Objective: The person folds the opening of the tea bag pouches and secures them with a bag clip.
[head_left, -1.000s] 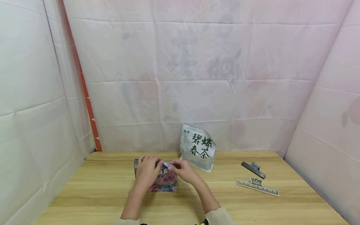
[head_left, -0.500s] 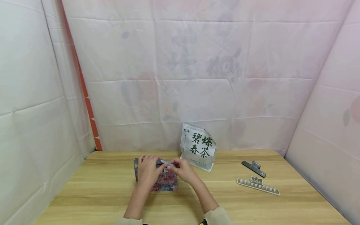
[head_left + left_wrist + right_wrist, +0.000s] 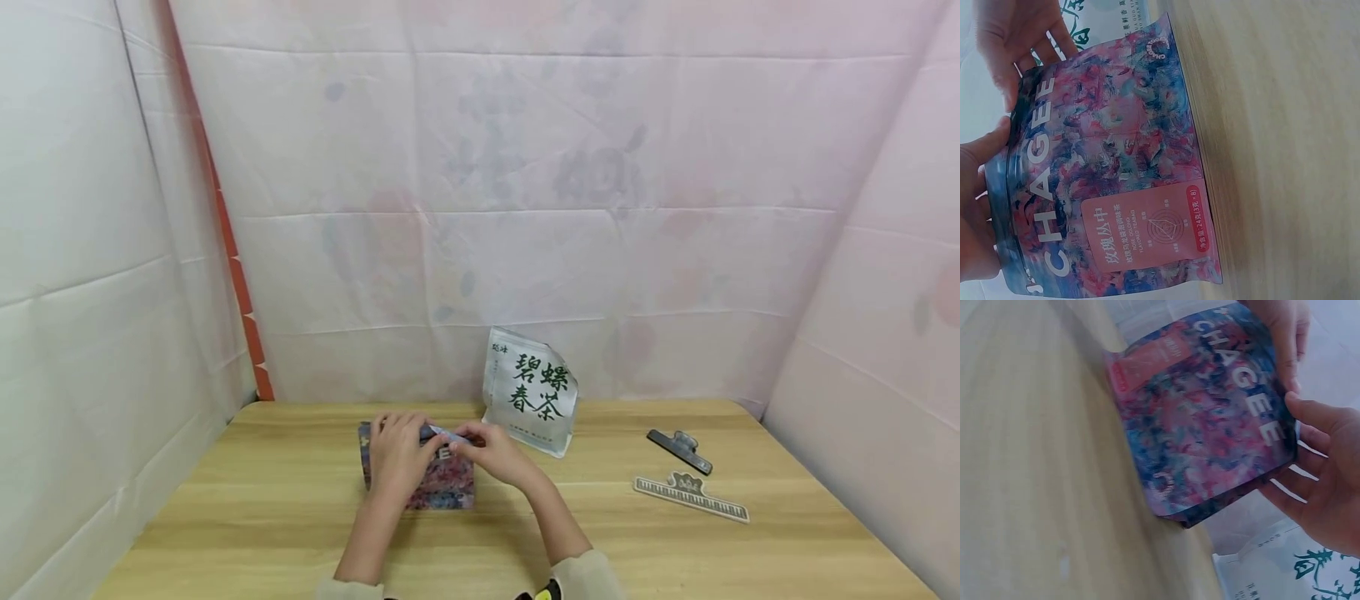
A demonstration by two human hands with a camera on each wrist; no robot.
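Note:
A colourful pink-and-blue tea pouch lettered CHAGEE stands on the table, its top edge away from the person. My left hand pinches that top edge, the thumb in front and the fingers behind. Close to its right, my right hand pinches the same edge near the pouch's right corner. In the left wrist view, the two thumbs nearly meet on the dark top strip of the pouch. The right wrist view shows the fingers of the right hand behind the pouch.
Behind the hands, a white tea bag with green characters leans against the cloth backdrop. A black clip and a long clip with a piano-key pattern lie at the right of the wooden table.
My left thumb has shifted slightly right along the pouch's top edge, covering more of the lettering. Both hands keep their grip, and the pouch stays in place.

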